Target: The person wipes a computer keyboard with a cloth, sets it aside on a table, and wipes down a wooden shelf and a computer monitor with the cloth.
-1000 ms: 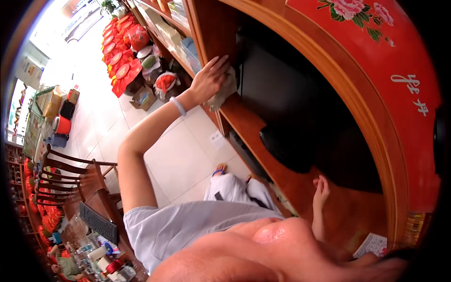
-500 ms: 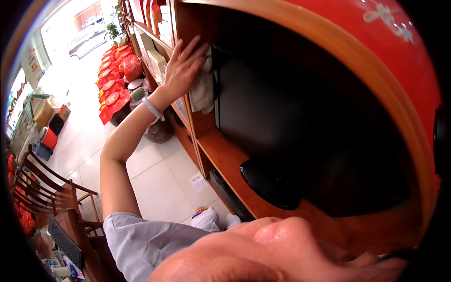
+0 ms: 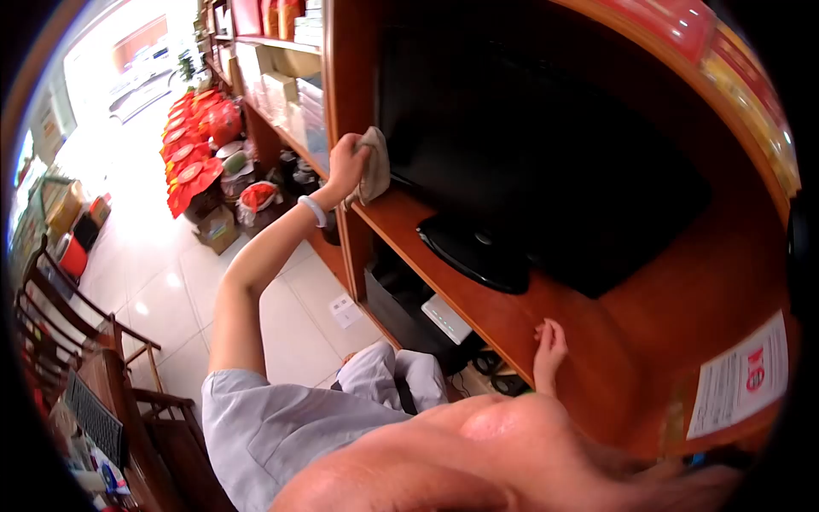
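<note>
My left hand (image 3: pixel 348 164), with a pale bracelet on the wrist, is closed on a greyish-white cloth (image 3: pixel 374 166). The cloth hangs against the cabinet's upright edge, beside the left side of a black television (image 3: pixel 546 162). The television's glossy oval base (image 3: pixel 473 254) rests on the reddish-brown shelf (image 3: pixel 589 341). My right hand (image 3: pixel 550 343) is over the front of that shelf, below the base, with its fingers loosely bent and nothing seen in them.
A white box-like device (image 3: pixel 446 319) lies in the lower compartment. A printed sheet (image 3: pixel 740 375) is at the right. Red-covered jars (image 3: pixel 189 171) line the floor beyond side shelves holding boxes. A wooden chair (image 3: pixel 77 299) and a keyboard (image 3: pixel 95 418) are at the left.
My left hand has come down along the cabinet's upright, and its spread fingers have closed on the cloth. My right hand, out of view half a second ago, shows again. The view has shifted.
</note>
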{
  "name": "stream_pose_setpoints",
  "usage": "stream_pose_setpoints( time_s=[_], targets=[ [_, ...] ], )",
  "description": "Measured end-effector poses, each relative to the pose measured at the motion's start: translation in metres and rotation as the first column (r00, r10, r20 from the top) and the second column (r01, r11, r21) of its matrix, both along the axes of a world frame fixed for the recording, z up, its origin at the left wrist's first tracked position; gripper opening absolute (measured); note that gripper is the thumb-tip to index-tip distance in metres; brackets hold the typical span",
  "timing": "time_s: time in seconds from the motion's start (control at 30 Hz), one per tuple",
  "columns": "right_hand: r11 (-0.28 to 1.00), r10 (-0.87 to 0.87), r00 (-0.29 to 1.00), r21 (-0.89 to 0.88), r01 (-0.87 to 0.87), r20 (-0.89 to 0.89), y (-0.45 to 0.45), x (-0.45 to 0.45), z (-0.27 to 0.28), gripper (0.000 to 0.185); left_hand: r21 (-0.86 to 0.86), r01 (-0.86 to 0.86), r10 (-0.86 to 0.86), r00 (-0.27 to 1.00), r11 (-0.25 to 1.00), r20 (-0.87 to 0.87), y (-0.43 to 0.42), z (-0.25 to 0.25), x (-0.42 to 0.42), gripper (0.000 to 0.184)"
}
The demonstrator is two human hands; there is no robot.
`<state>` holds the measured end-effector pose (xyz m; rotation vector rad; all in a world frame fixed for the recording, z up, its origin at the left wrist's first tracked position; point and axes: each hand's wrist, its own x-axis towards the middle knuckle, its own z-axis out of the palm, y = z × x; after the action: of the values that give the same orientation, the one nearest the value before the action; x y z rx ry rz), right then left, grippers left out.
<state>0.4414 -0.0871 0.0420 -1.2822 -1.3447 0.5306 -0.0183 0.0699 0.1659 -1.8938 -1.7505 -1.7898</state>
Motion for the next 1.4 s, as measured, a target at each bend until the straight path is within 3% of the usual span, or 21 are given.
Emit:
stream_pose_setpoints(
  time_s=[0.03, 0.1, 0.17, 0.23, 0.27, 0.33, 0.4, 0.47, 0.5, 0.53, 0.57, 0.63, 0.67, 0.73, 0.77, 0.9, 0.93, 1.03, 1.1, 1.17, 1.4],
  targets=[
    [1.000, 0.025, 0.999, 0.010, -0.025, -0.045, -0.004, -0.010, 0.004, 0.018, -0.068, 0.119, -0.094, 0.952, 0.991, 0.291, -0.008, 0.014, 0.017, 0.018],
    [0.968, 0.227, 0.925, -0.031, -0.248, -0.306, -0.007, -0.035, 0.015, 0.025, -0.005, 0.308, -0.279, 0.869, 0.951, 0.409, -0.035, 0.030, 0.062, 0.018],
    [0.805, 0.328, 0.703, -0.203, -0.557, -0.631, -0.007, -0.062, 0.036, 0.052, -0.102, 0.476, -0.384, 0.803, 0.874, 0.456, -0.086, 0.054, 0.120, 0.017],
    [0.511, 0.385, 0.311, -0.080, -0.856, -0.869, -0.003, -0.082, 0.042, 0.073, -0.105, 0.719, -0.633, 0.664, 0.687, 0.399, -0.099, 0.039, 0.164, 0.023],
    [0.463, 0.415, 0.151, 0.066, -0.884, -0.897, -0.008, -0.091, 0.047, 0.068, -0.165, 0.776, -0.727, 0.629, 0.609, 0.275, -0.107, 0.028, 0.185, 0.025],
    [0.424, 0.446, -0.008, 0.219, -0.879, -0.895, -0.010, -0.087, 0.044, 0.064, -0.223, 0.873, -0.891, 0.452, 0.434, 0.037, -0.119, 0.000, 0.222, 0.030],
    [0.653, 0.380, -0.197, 0.413, -0.634, -0.904, 0.000, -0.058, 0.023, 0.047, -0.225, 0.921, -0.948, 0.306, 0.317, -0.084, -0.131, -0.013, 0.239, 0.032],
    [0.738, 0.502, 0.048, 0.399, -0.545, -0.863, -0.009, -0.018, 0.019, 0.036, -0.255, 0.944, -0.978, 0.201, 0.208, -0.054, -0.138, -0.010, 0.244, 0.034],
    [0.910, 0.259, 0.129, 0.196, -0.365, -0.957, -0.024, -0.003, 0.033, 0.036, -0.251, 0.947, -0.980, 0.193, 0.201, -0.055, -0.131, -0.012, 0.242, 0.034],
    [0.933, 0.224, 0.114, 0.180, -0.313, -0.968, -0.030, 0.020, 0.032, 0.038, -0.308, 0.908, -0.948, 0.315, 0.285, 0.051, -0.114, -0.019, 0.233, 0.033],
    [0.976, 0.137, 0.236, 0.090, -0.197, -0.962, -0.043, 0.035, 0.046, 0.045, -0.377, 0.856, -0.888, 0.434, 0.354, 0.151, -0.095, -0.028, 0.222, 0.032],
    [0.989, 0.116, 0.417, 0.068, -0.128, -0.901, -0.049, 0.076, 0.055, 0.050, -0.277, 0.870, -0.540, 0.474, 0.407, 0.695, -0.047, -0.050, 0.195, 0.034],
    [0.996, 0.069, 0.469, 0.034, -0.082, -0.880, -0.051, 0.093, 0.065, 0.050, -0.303, 0.829, -0.336, 0.486, 0.470, 0.807, -0.032, -0.051, 0.181, 0.042],
    [0.999, 0.051, 0.508, 0.044, -0.026, -0.860, -0.041, 0.129, 0.077, 0.048, -0.192, 0.829, -0.009, 0.231, 0.526, 0.973, 0.008, -0.070, 0.149, 0.064],
    [0.994, -0.069, 0.534, -0.014, 0.105, -0.843, -0.044, 0.120, 0.102, 0.048, -0.140, 0.820, 0.000, 0.168, 0.556, 0.986, 0.017, -0.075, 0.139, 0.075],
    [0.957, -0.095, 0.752, 0.149, 0.249, -0.652, -0.015, 0.133, 0.139, 0.052, -0.027, 0.819, 0.029, 0.013, 0.573, 0.999, 0.033, -0.082, 0.136, 0.081],
    [0.954, -0.057, 0.747, 0.185, 0.237, -0.663, -0.006, 0.132, 0.150, 0.052, 0.020, 0.810, 0.047, -0.058, 0.586, 0.997, 0.034, -0.082, 0.138, 0.081],
    [0.945, -0.038, 0.826, 0.249, 0.213, -0.562, 0.035, 0.144, 0.162, 0.052, 0.055, 0.846, -0.061, -0.027, 0.530, 0.998, 0.043, -0.093, 0.138, 0.082],
    [0.983, -0.077, 0.896, 0.115, 0.141, -0.437, 0.060, 0.140, 0.163, 0.057, 0.108, 0.862, -0.104, -0.065, 0.494, 0.992, 0.047, -0.099, 0.139, 0.082],
    [0.998, 0.024, 0.897, 0.065, 0.005, -0.442, 0.084, 0.126, 0.152, 0.060, 0.161, 0.867, -0.142, -0.106, 0.472, 0.984, 0.046, -0.097, 0.136, 0.083],
    [0.981, -0.045, 0.814, 0.128, 0.145, -0.579, 0.085, 0.102, 0.140, 0.057, 0.168, 0.802, -0.093, -0.140, 0.573, 0.986, 0.073, -0.109, 0.135, 0.084]
  ],
)
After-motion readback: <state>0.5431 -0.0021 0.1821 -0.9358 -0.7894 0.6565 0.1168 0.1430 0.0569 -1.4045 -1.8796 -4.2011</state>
